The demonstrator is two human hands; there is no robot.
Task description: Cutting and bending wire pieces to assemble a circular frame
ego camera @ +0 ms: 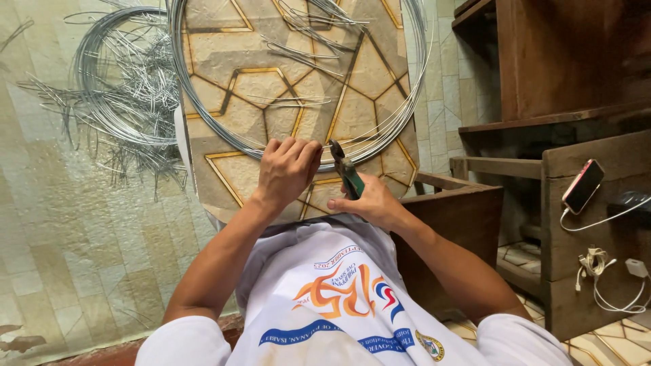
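Note:
A large coil of thin steel wire (pixel 400 115) lies on a board (pixel 224 61) covered with a tan and gold geometric pattern. My left hand (pixel 288 169) is closed on the wire at the coil's near edge. My right hand (pixel 369 203) grips green-handled cutting pliers (pixel 347 173), whose jaws point up at the wire right beside my left fingers. Several cut wire pieces (pixel 298 51) lie loose on the board inside the coil.
On the floor to the left sits a second wire coil (pixel 115 81) with a heap of cut wire bits. Dark wooden furniture (pixel 569 61) stands on the right. On its ledge a phone (pixel 582 186) rests, with white cables and a charger (pixel 634 268) below.

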